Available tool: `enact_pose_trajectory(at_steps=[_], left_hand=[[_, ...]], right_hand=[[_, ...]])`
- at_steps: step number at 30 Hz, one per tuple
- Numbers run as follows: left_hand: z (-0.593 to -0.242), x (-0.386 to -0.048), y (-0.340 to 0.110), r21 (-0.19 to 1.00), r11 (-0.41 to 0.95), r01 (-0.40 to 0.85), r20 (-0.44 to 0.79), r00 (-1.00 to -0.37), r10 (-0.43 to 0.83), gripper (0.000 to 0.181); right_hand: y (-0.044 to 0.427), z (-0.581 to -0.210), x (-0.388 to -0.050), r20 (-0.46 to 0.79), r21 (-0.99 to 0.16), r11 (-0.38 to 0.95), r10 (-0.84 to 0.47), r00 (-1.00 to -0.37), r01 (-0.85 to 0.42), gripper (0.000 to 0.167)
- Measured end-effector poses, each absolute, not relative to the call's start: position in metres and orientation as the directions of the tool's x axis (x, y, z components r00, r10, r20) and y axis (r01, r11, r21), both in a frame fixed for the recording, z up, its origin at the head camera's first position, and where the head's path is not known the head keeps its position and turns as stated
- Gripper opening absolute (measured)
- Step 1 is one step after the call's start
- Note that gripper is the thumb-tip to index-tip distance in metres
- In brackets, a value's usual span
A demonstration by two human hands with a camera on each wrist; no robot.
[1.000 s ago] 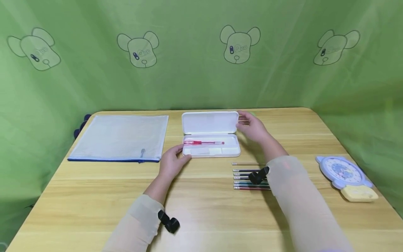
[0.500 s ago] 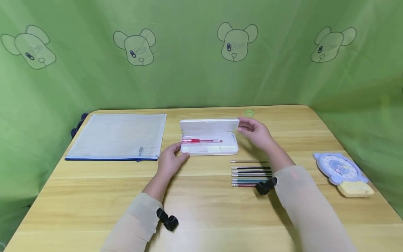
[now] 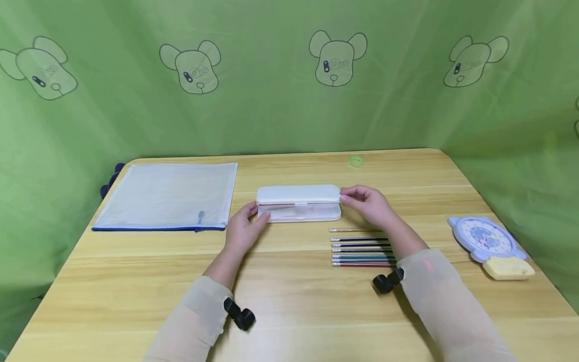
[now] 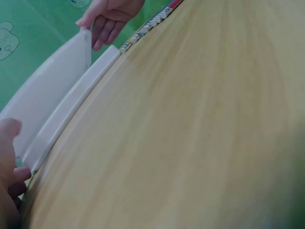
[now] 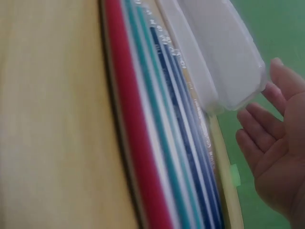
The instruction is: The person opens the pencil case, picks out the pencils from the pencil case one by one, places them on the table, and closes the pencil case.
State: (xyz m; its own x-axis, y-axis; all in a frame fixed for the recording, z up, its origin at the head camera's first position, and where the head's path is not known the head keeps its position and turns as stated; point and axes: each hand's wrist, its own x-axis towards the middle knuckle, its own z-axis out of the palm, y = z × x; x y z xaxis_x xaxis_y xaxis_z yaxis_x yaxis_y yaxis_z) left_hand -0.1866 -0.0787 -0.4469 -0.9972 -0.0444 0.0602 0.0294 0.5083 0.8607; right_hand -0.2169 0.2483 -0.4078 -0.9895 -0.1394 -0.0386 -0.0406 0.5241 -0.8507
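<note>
A white pencil case [image 3: 298, 213] lies on the wooden table with its lid [image 3: 298, 193] half lowered over the tray. Only a thin red strip of the pen [image 3: 277, 205] shows beneath the lid. My left hand [image 3: 242, 231] holds the left end of the case, thumb at the front corner and fingers along the side. With thumb and forefinger, my right hand [image 3: 368, 205] pinches the right edge of the lid, its other fingers loosely bent in the right wrist view. Several pencils [image 3: 359, 250] lie in a row under my right forearm.
At the left lies a mesh zip pouch [image 3: 167, 196] with a blue edge. A blue toy clock [image 3: 486, 236] and a yellow eraser-like block [image 3: 508, 268] sit near the right edge. Behind the case is a green ring [image 3: 356, 161]. A green curtain [image 3: 271, 115] surrounds the table.
The lid has swung from upright forward and down over the tray, guided by my right hand, covering most of the red pen. My left hand has stayed at the case's left end.
</note>
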Motion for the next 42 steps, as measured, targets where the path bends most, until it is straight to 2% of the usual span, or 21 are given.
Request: enact_pose_trajectory(at_steps=[6,13,17,42], left_hand=[[-0.447,-0.184,-0.079,0.868,0.495,0.042,0.077,-0.996,-0.051,0.066],[-0.447,-0.183,-0.08,0.872,0.488,0.047,0.085,-0.995,-0.055,0.057],[-0.447,-0.184,-0.079,0.872,0.487,0.053,0.089,-0.995,-0.05,0.053],[-0.45,-0.184,-0.079,0.868,0.495,0.03,0.06,-0.997,-0.045,0.053]], right_hand=[[0.248,-0.413,-0.217,-0.088,-0.841,0.54,-0.164,-0.982,-0.015,0.046],[0.248,-0.414,-0.217,-0.151,-0.802,0.597,-0.245,-0.958,-0.026,0.063],[0.247,-0.416,-0.217,-0.175,-0.769,0.638,-0.26,-0.95,-0.033,0.066],[0.245,-0.421,-0.213,-0.186,-0.75,0.661,-0.227,-0.956,-0.011,0.067]])
